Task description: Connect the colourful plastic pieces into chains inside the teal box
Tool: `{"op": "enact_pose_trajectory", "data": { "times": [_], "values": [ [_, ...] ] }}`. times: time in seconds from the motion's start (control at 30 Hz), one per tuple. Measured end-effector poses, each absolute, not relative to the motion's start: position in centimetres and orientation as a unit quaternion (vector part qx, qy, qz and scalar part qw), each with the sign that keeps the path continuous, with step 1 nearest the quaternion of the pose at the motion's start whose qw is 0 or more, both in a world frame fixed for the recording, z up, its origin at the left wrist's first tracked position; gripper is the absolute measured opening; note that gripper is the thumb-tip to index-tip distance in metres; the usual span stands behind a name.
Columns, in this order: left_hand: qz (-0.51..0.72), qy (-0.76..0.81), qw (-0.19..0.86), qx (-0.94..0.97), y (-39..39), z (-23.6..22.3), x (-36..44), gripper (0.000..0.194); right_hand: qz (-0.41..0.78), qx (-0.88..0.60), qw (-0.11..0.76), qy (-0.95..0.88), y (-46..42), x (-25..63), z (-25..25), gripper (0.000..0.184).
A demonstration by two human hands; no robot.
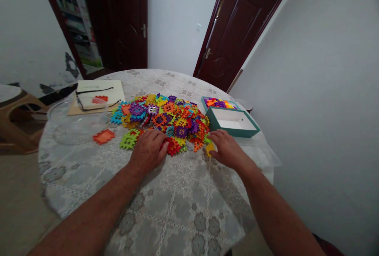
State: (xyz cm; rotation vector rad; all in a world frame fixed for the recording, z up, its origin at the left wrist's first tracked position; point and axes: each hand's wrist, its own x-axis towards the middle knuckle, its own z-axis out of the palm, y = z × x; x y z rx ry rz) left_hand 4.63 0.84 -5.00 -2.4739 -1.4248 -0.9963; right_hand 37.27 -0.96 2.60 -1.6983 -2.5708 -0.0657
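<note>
A heap of colourful plastic interlocking tiles (166, 120) lies in the middle of a round table (166, 204) covered with a lace-pattern cloth. My left hand (148, 149) rests palm down at the heap's near edge, fingers curled over red tiles (173, 145). My right hand (226, 149) lies at the heap's right edge, fingers bent around a small yellow tile (209, 148). One orange tile (103, 136) and a green tile (128, 140) lie apart to the left.
A teal box (233, 122) with a white inside stands at the right, its lid (218, 103) behind it holding more tiles. A notebook with glasses (96, 96) lies at the back left. A wooden stool (17, 118) stands left of the table. Dark doors stand behind.
</note>
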Motion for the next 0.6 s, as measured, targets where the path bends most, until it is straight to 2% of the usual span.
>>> {"op": "enact_pose_trajectory", "data": {
  "times": [0.13, 0.3, 0.43, 0.6],
  "values": [
    [-0.32, -0.474, 0.058, -0.818, 0.9, -5.2, 4.6, 0.012, -0.043, -0.571, -0.069, -0.817, -2.2, 36.6, 1.0, 0.056],
    [-0.32, -0.482, 0.054, -0.814, 0.8, -5.2, 4.5, 0.012, -0.058, -0.562, -0.113, -0.817, -1.6, 35.6, 0.3, 0.034],
    [-0.315, -0.49, 0.056, -0.811, 0.8, -5.2, 4.4, 0.014, -0.054, -0.548, -0.105, -0.828, -1.8, 35.1, 1.5, 0.026],
    [-0.306, -0.501, 0.056, -0.808, 0.8, -5.3, 4.5, 0.014, 0.05, -0.5, -0.02, -0.864, -2.3, 35.0, 4.7, 0.041]
  ]
}}
